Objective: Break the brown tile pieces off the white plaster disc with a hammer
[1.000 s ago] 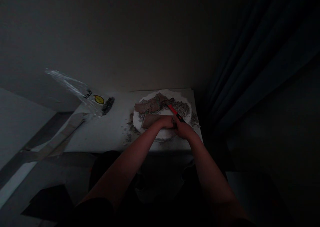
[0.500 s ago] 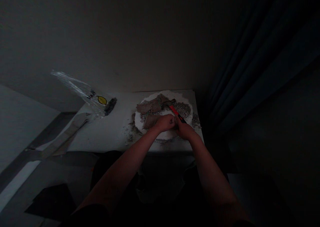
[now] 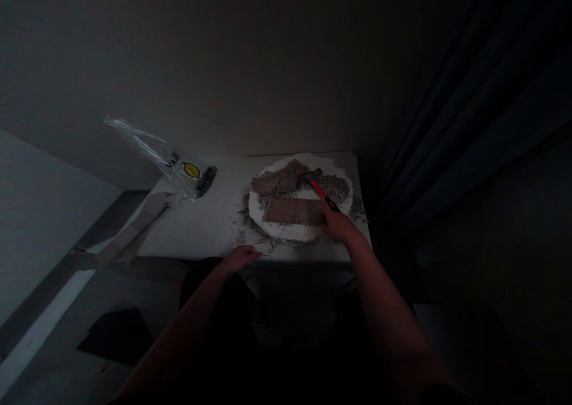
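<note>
In the dim head view my left hand (image 3: 242,257) is at the table's front edge, its fingers drawn together. Whatever they may hold is too small and dark to make out. Several thin dark slivers (image 3: 267,242) lie just beyond its fingertips. My right hand (image 3: 339,225) is closed at the right end of a flat brown textured slab (image 3: 292,210), below the handle of a hammer. What is in its fingers is hidden. The hammer (image 3: 322,193), with a red and black handle, lies across a round white board (image 3: 304,233). Broken brown pieces (image 3: 279,178) are behind the slab.
Grey crumbs (image 3: 335,189) cover the board's right side. A clear plastic bag (image 3: 172,167) with a yellow label and dark contents stands left on the white table (image 3: 210,220). A dark curtain (image 3: 451,125) hangs right; a wall (image 3: 277,83) rises behind.
My left hand has moved from beside the right hand over the slab, down and left to the table's front edge. The slab shows more fully. The hammer keeps its place on the board.
</note>
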Motion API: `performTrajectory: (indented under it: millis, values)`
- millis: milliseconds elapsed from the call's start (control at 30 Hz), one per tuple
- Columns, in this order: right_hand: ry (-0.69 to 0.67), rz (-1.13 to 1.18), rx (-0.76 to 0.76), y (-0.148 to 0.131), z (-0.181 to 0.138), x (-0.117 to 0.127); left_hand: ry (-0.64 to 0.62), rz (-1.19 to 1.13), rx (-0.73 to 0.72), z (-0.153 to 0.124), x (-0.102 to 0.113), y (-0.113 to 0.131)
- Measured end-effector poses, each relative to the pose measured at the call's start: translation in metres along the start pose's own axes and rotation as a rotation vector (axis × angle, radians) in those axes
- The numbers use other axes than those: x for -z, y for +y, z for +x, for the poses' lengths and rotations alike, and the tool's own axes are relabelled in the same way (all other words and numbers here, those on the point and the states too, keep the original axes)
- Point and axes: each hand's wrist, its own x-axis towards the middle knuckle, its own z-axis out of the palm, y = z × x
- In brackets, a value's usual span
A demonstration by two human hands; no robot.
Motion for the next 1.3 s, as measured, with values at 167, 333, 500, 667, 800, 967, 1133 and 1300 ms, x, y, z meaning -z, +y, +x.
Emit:
performTrajectory:
  millis: [167, 333, 500, 667, 800, 967, 1133, 1300]
  values:
    - [-0.007, -0.012, -0.007, 0.0, -0.002, -0.001, 0.567, 0.053, 0.036, 0.018, -0.005, 0.008]
    - [0.004, -0.03, -0.006, 0.0, -0.002, 0.0, 0.491, 0.168, -0.418, 0.02, -0.023, 0.085]
    - [-0.017, -0.018, -0.021, -0.001, -0.001, 0.003, 0.244, 0.453, -0.596, 0.05, -0.044, 0.164]
    - [-0.02, 0.024, -0.004, 0.0, -0.001, 0.004, 0.079, 0.545, -0.535, 0.084, -0.044, 0.188]
    - [-0.031, 0.037, -0.015, 0.0, -0.001, 0.004, -0.019, 0.569, -0.543, 0.093, -0.038, 0.192]
    - [-0.025, 0.044, -0.008, 0.001, -0.001, 0.002, -0.162, 0.568, -0.46, 0.095, -0.028, 0.202]
    - [-0.052, 0.046, -0.014, 0.001, -0.002, 0.0, -0.286, 0.588, -0.452, 0.107, -0.018, 0.211]
    - [-0.059, 0.037, -0.013, 0.001, -0.001, 0.002, -0.404, 0.611, -0.477, 0.12, -0.017, 0.212]
